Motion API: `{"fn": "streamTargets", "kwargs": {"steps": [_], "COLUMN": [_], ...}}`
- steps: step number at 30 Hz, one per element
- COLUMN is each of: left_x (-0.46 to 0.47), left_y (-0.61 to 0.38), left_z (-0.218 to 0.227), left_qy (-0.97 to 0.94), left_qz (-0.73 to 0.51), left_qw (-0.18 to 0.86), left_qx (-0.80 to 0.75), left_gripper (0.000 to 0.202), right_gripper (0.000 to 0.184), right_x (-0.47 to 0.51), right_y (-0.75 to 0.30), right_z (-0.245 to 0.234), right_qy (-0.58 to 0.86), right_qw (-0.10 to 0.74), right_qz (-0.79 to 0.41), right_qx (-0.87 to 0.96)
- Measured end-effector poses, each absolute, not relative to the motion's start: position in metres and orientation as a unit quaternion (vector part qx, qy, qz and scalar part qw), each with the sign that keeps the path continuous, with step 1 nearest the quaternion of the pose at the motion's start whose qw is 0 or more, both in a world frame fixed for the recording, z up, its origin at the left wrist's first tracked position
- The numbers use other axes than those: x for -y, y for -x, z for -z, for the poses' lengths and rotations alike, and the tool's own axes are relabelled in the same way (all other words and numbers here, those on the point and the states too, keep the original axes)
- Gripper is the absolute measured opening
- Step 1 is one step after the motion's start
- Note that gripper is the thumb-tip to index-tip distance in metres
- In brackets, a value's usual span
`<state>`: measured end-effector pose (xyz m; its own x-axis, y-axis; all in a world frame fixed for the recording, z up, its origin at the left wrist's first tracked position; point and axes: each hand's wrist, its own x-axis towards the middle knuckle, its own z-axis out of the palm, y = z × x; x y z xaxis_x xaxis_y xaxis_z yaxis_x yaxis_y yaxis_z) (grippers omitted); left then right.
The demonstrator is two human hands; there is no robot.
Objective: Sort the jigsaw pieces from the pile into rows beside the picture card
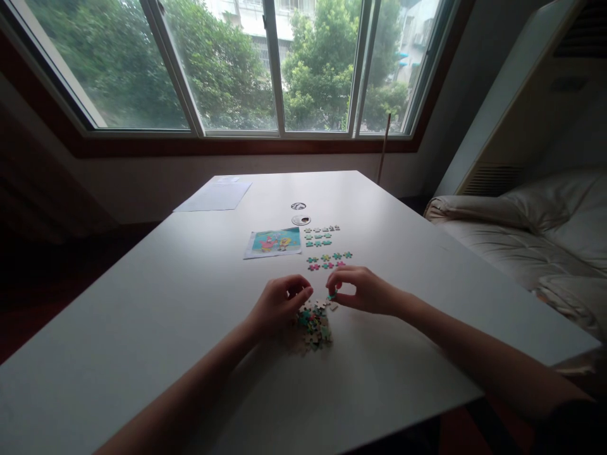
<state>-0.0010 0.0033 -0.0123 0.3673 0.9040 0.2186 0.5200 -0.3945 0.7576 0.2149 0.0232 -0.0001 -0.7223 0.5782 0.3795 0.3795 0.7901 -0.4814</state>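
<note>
Right hand (356,289) pinches a teal puzzle piece (332,296) at its fingertips, left hand (283,302) loosely curled, contents not discernible; puzzle pile (313,325) on the surface (190,303) bodyward of both, left nearer, piece rows (325,258) beyond, held piece's long axis unclear, no legible writing

Single view, worn on my head. Faces forward and down, looking lengthwise along the table (156,316) from my side. Forearms (190,385) enter from the lower left and lower right. My fingers (302,295) sit fairly near, just below frame centre. Table's far end lies beyond; window (275,69) farthest, across the top.
</note>
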Motion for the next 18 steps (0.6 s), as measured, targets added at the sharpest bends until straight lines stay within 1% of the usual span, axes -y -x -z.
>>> {"fn": "streamTargets", "kwargs": {"steps": [3, 6, 9, 18], "left_x": [0.0024, 0.0055, 0.0061, 0.0046], "left_y": [-0.0046, -0.0084, -0.0096, -0.0079], "left_z": [0.0077, 0.0057, 0.0059, 0.0076], "left_qy": [-0.784, -0.789, -0.790, -0.785], "left_qz": [-0.312, -0.304, -0.303, -0.314], "left_qw": [0.300, 0.298, 0.293, 0.291], "left_qx": [-0.444, -0.443, -0.444, -0.447], "left_gripper": [0.024, 0.027, 0.027, 0.027], "right_gripper": [0.007, 0.010, 0.012, 0.012], "right_x": [-0.0194, -0.0167, -0.0165, -0.0179], "right_y": [-0.2118, -0.2095, -0.2083, -0.2079], "right_z": [0.0003, 0.0003, 0.0021, 0.0073], "right_qy": [0.258, 0.253, 0.257, 0.251], "right_qw": [0.278, 0.304, 0.322, 0.331], "right_qz": [-0.120, -0.082, -0.076, -0.072], "right_qx": [0.917, 0.915, 0.908, 0.907]}}
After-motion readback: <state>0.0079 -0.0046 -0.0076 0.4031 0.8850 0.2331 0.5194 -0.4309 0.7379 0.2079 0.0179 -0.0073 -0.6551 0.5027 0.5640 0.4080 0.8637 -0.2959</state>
